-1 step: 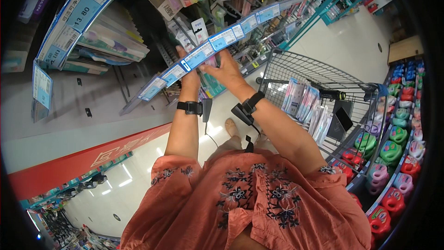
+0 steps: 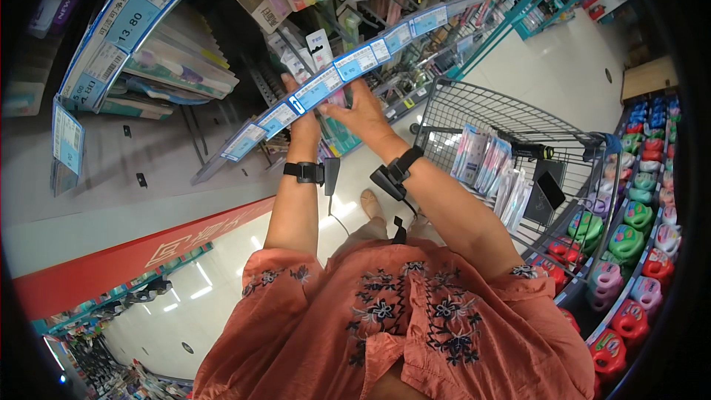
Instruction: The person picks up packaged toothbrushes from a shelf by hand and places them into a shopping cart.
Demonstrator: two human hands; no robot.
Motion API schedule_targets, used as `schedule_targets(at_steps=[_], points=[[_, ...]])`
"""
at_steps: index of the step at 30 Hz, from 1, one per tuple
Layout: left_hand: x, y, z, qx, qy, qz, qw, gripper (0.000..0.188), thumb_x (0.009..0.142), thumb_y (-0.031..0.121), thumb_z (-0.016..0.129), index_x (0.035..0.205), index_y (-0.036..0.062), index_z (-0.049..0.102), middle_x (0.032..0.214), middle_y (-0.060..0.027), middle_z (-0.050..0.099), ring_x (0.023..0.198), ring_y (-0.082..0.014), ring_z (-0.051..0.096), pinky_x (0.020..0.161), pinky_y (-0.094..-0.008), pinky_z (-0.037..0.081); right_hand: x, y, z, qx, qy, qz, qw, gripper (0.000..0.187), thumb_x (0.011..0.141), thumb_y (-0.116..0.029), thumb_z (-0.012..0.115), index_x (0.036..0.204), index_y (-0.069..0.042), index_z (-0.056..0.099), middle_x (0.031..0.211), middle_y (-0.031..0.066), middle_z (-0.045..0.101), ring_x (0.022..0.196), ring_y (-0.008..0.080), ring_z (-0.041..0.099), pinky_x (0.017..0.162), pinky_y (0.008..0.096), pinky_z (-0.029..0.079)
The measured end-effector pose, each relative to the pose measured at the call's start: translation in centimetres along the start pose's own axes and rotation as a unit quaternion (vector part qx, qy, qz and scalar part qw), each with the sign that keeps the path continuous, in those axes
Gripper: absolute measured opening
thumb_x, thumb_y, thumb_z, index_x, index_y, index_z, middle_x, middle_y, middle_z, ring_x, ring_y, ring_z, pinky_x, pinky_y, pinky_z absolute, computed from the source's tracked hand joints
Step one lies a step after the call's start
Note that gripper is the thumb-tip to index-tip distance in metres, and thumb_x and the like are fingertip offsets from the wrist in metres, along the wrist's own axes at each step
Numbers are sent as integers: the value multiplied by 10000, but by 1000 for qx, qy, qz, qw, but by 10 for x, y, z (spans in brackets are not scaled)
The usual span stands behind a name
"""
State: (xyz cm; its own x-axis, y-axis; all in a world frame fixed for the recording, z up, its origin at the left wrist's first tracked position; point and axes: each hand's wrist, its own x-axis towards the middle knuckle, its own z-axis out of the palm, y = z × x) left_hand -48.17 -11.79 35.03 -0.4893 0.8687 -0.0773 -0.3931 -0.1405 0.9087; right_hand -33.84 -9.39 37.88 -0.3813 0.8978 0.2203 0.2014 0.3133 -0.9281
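Observation:
Both of my hands reach up to a shelf's price-label strip [image 2: 322,89], which covers most of their fingers. My left hand [image 2: 304,130] is partly behind the strip, with one fingertip showing above it beside small white carded packs [image 2: 320,50]. To its right, my right hand [image 2: 364,115] is curled, thumb toward the left hand. A bit of pink packaging [image 2: 339,98] shows between its thumb and fingers; the rest is hidden. Black straps with dark devices sit on both wrists. Below the strip, a teal pack [image 2: 342,137] hangs between the hands.
A wire shopping cart [image 2: 511,107] stands at right, holding several flat packs [image 2: 483,159] and a dark tablet-like device [image 2: 549,187]. Behind it are rows of detergent bottles [image 2: 626,241]. Packaged toothbrushes [image 2: 178,67] fill the upper left shelf. A red panel [image 2: 133,248] edges the shelf's lower side.

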Motion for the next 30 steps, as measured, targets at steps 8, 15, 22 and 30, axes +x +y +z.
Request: schedule_targets(at_steps=[8,15,22,30], points=[[2,12,-1,85,-7,7,996,728,1040,620,345,1484,50,425,1418,-106,542,1296,-236,502,1108,-365,378,5,4,1,71,-25,6,997,673,763,-237,833,1316,-10,523,1282,204,594,1221,341,558,1040,402,426],[-6,20,9,90,10,18,996,743,1033,627,370,1386,-6,533,1316,-145,608,1199,-224,566,1040,-328,432,-4,-3,-1,112,-42,15,993,645,794,-210,821,1321,8,521,1284,187,610,1206,278,580,1046,373,430],[22,19,-4,84,28,36,995,729,1050,602,334,1388,-21,507,1338,-161,584,1193,-250,560,1054,-341,418,-4,-4,-2,161,-41,27,986,594,798,-172,785,1297,18,523,1268,205,592,1193,324,567,1033,394,427],[28,10,-13,132,-11,120,984,624,1073,466,384,1477,-9,369,1458,-223,462,1316,-323,491,1119,-377,372,-2,8,6,89,-42,36,994,626,813,-194,786,1337,13,514,1270,173,622,1196,275,589,1031,374,442]])
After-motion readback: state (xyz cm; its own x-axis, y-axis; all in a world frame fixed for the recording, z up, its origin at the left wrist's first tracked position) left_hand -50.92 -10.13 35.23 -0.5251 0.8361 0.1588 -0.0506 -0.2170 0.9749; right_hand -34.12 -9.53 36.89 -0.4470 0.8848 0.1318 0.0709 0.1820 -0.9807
